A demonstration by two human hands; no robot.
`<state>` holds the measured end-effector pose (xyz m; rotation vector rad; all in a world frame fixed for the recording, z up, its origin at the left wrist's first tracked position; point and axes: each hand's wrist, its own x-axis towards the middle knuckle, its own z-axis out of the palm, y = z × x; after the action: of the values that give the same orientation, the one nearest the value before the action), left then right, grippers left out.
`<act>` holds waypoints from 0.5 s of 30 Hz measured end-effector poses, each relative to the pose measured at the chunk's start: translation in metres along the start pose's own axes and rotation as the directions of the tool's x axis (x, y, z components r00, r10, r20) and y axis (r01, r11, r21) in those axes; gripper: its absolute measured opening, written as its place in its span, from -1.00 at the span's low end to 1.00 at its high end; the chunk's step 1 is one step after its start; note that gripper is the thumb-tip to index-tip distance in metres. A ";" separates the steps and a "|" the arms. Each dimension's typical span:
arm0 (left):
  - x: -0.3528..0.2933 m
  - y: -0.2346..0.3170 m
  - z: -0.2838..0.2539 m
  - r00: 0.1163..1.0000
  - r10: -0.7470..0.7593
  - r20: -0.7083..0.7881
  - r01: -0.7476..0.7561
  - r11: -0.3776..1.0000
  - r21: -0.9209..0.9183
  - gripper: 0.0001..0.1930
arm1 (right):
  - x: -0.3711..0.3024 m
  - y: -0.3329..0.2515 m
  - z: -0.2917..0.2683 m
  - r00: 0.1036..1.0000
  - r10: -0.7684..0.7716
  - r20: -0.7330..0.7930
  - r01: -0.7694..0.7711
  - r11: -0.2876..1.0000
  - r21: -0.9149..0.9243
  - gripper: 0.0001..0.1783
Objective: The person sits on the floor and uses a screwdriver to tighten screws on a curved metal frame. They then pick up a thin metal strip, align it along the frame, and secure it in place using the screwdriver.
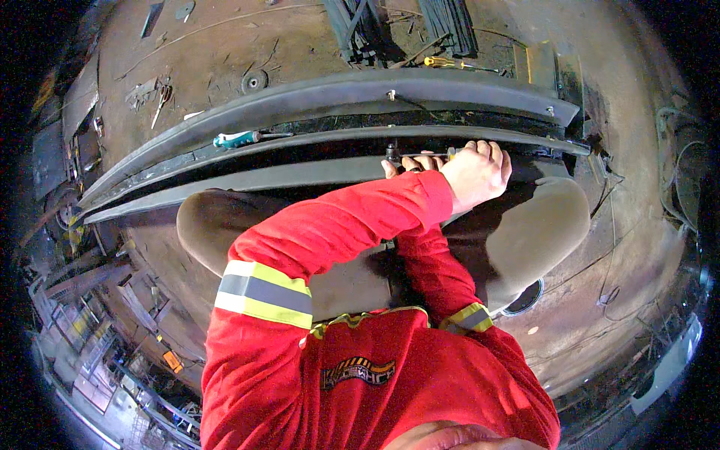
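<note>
My left arm crosses over my right. My left hand (480,176) is closed around a yellow-handled tool (451,153), whose thin shaft points left; its exact kind is mostly hidden by the fist. Partly covered by my left sleeve, my right hand (421,163) has its fingers curled beside a small dark fitting (391,151) at the edge of a long curved grey strip (300,174). What those fingers grip cannot be made out. Two more long curved strips lie just beyond, the farthest a wide grey one (322,94) with small metal fasteners (391,95).
A teal-handled screwdriver (237,139) rests on the middle strip. Past the strips lie a yellow-handled screwdriver (442,62), a small wheel (255,81), pliers-like tool (161,103) and bundles of dark strips (448,26). Cables (679,176) lie at right; racks and scrap (112,360) stand lower left.
</note>
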<state>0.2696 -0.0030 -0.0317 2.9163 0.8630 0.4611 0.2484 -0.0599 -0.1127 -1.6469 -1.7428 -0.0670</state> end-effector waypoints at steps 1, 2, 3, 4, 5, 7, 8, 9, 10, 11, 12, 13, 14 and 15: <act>0.000 0.001 0.003 1.000 -0.006 0.004 0.006 0.999 0.038 -0.64 | -0.001 0.000 0.001 1.000 -0.014 -0.008 0.014 1.000 0.000 -0.66; -0.001 0.003 0.005 1.000 -0.013 0.009 0.013 0.997 0.076 -0.64 | -0.002 0.000 0.003 1.000 -0.018 -0.020 0.018 1.000 0.001 -0.66; 0.000 0.005 0.006 1.000 -0.020 0.011 0.019 0.994 0.109 -0.64 | -0.001 0.000 0.004 0.999 -0.044 -0.030 0.043 0.999 -0.009 -0.65; -0.002 0.002 0.003 0.999 0.016 0.044 -0.022 0.991 0.131 -0.65 | -0.005 -0.001 0.009 0.999 0.042 -0.029 -0.041 0.999 0.026 -0.65; -0.004 0.002 0.006 0.997 0.031 0.077 -0.039 0.994 0.106 -0.66 | -0.008 -0.002 0.010 0.999 0.050 -0.016 -0.050 0.999 0.022 -0.65; -0.002 0.005 0.010 0.982 0.046 0.185 -0.074 0.986 0.147 -0.67 | -0.005 -0.005 0.005 0.997 0.078 -0.004 -0.077 0.997 0.003 -0.65; 0.001 0.004 0.013 0.970 0.031 0.240 -0.061 0.991 0.118 -0.68 | -0.003 -0.005 0.000 0.996 0.089 0.001 -0.089 0.996 -0.004 -0.65; 0.004 0.003 0.014 0.955 0.014 0.296 -0.043 0.995 0.091 -0.69 | -0.002 -0.005 -0.001 0.995 0.097 0.003 -0.097 0.995 -0.007 -0.65; 0.006 0.006 0.015 0.952 -0.048 0.302 0.032 0.998 0.057 -0.73 | -0.002 -0.005 -0.003 0.994 0.109 0.011 -0.108 0.994 -0.013 -0.65; 0.009 0.006 0.015 0.936 -0.021 0.351 0.016 1.000 0.017 -0.75 | -0.002 -0.005 -0.005 0.993 0.119 0.013 -0.119 0.993 -0.020 -0.65; 0.012 0.002 0.012 0.917 -0.008 0.398 0.015 1.000 -0.015 -0.77 | -0.001 -0.006 -0.004 0.992 0.120 0.026 -0.120 0.993 -0.013 -0.65; 0.015 0.000 0.009 0.896 0.008 0.443 0.015 0.999 -0.049 -0.78 | 0.000 -0.007 -0.003 0.992 0.120 0.038 -0.120 0.993 -0.014 -0.65; 0.018 0.003 0.005 0.866 -0.060 0.496 0.087 0.996 -0.032 -0.83 | 0.000 -0.010 -0.003 0.991 0.121 0.051 -0.121 0.993 -0.009 -0.65; 0.021 0.006 0.005 0.870 -0.094 0.484 0.119 0.993 -0.020 -0.84 | -0.001 -0.011 -0.003 0.991 0.124 0.059 -0.123 0.992 -0.016 -0.65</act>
<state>0.2908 0.0036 -0.0297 2.7175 0.9031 -0.2499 0.2399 -0.0642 -0.1058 -1.7785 -1.6831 0.0300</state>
